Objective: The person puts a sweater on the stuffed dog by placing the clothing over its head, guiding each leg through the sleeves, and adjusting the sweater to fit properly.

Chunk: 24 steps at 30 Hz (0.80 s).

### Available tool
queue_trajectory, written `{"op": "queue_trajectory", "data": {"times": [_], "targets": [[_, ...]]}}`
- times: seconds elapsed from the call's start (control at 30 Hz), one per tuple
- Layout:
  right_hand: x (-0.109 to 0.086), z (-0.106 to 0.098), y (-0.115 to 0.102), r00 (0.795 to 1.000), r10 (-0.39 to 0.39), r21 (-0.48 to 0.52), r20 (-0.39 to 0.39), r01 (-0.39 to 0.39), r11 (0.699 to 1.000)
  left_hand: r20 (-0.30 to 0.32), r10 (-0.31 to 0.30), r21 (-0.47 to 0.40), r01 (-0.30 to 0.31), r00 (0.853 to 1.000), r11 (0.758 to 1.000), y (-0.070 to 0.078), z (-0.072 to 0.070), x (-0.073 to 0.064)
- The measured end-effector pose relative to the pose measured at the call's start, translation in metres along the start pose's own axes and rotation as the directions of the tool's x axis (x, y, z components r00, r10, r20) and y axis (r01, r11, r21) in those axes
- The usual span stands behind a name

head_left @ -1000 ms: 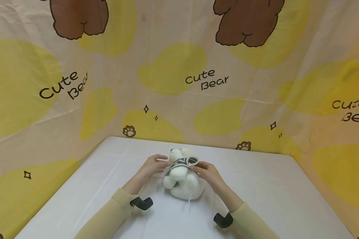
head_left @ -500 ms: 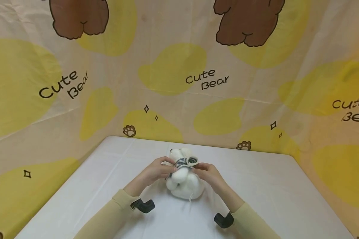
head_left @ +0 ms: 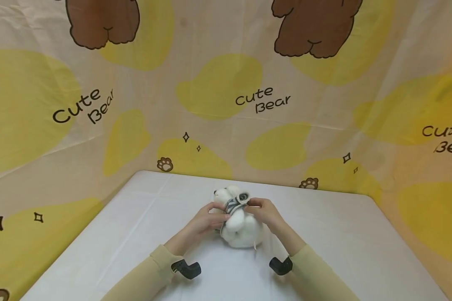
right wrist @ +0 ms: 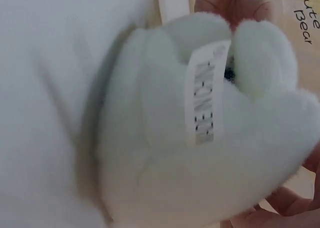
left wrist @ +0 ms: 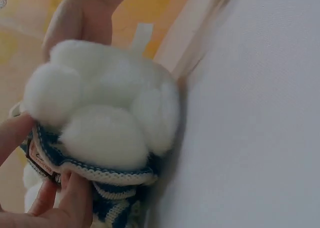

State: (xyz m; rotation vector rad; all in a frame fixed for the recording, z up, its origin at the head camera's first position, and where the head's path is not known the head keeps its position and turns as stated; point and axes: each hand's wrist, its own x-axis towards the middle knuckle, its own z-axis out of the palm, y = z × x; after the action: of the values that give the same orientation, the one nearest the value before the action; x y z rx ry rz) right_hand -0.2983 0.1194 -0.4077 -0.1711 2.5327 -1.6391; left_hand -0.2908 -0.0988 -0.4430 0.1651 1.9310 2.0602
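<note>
A white plush animal (head_left: 246, 236) lies on the table with its head (head_left: 223, 193) toward the far side. A blue-and-white striped knitted sweater (left wrist: 115, 178) is bunched round its upper body. My left hand (head_left: 201, 222) pinches the sweater's edge, thumb and fingers apart along the hem in the left wrist view. From the right, my right hand (head_left: 268, 215) pinches the sweater beside its rolled opening (head_left: 243, 197). The right wrist view shows the toy's rounded underside with a printed white label (right wrist: 204, 95); part of my right hand (right wrist: 290, 205) is hidden behind the plush.
The white table (head_left: 324, 242) extends to a fabric backdrop (head_left: 211, 92) printed with bears and "Cute Bear" lettering. Black wrist mounts (head_left: 188, 269) sit at both beige sleeves.
My left hand has moved right, from beside the toy onto the sweater. The plush has shifted and turned slightly to the right, and the sweater's rolled opening has tilted.
</note>
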Motion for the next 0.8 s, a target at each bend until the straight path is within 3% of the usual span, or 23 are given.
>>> {"op": "queue_trajectory", "data": {"times": [0.13, 0.2, 0.3, 0.4, 0.5, 0.6, 0.8], "targets": [[0.004, -0.006, 0.005, 0.999, -0.035, -0.034, -0.032, 0.033, 0.999, -0.007, 0.018, -0.032, -0.018, 1.000, 0.999, 0.002, 0.012, -0.003], [0.002, -0.008, 0.005, 0.996, -0.057, -0.058, -0.068, 0.053, 0.997, -0.024, 0.031, 0.003, -0.031, 0.999, 1.000, 0.006, 0.015, -0.005], [-0.003, -0.009, 0.004, 0.987, -0.110, -0.116, -0.120, 0.096, 0.989, -0.065, 0.064, 0.115, -0.057, 0.996, 0.992, 0.011, 0.015, -0.009], [-0.008, -0.007, 0.001, 0.972, -0.181, -0.170, -0.146, 0.156, 0.973, -0.056, 0.118, 0.253, -0.100, 0.991, 0.962, 0.013, 0.013, -0.011], [-0.012, -0.007, -0.001, 0.964, -0.226, -0.185, -0.141, 0.198, 0.962, 0.001, 0.187, 0.356, -0.175, 0.982, 0.918, 0.014, 0.011, -0.012], [-0.017, -0.009, -0.003, 0.962, -0.249, -0.181, -0.107, 0.228, 0.957, 0.065, 0.258, 0.405, -0.262, 0.964, 0.876, 0.013, 0.011, -0.013], [-0.023, -0.017, 0.001, 0.948, -0.316, -0.176, 0.026, 0.315, 0.933, 0.213, 0.308, 0.358, -0.367, 0.927, 0.859, 0.006, 0.009, -0.014]]}}
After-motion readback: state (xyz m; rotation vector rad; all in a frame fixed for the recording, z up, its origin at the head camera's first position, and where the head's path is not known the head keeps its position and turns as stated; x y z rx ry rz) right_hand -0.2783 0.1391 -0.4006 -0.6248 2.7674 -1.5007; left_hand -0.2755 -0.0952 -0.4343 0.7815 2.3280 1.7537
